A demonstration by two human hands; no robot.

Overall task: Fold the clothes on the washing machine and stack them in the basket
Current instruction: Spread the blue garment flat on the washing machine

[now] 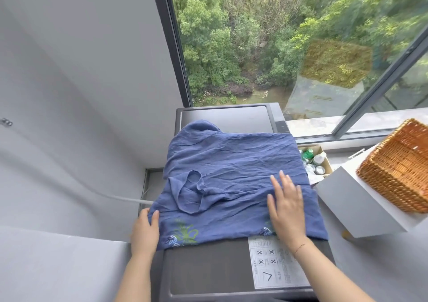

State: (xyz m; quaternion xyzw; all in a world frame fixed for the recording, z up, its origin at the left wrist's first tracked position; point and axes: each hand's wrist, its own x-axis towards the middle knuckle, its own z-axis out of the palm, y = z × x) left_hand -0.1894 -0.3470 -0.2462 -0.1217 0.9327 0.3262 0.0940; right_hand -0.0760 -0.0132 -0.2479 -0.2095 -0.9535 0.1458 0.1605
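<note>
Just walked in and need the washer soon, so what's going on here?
A person is folding a blue garment spread on the washing machine. The left hand holds its left edge; the right hand lies flat on the cloth. The wicker basket, on a white box to the right, looks empty.

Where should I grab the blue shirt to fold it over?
Probably pinch the blue shirt at its left edge, coming from the left, where the left hand already holds it. That edge hangs over the washing machine, so fingers can get under, while the right hand presses flat.
</note>
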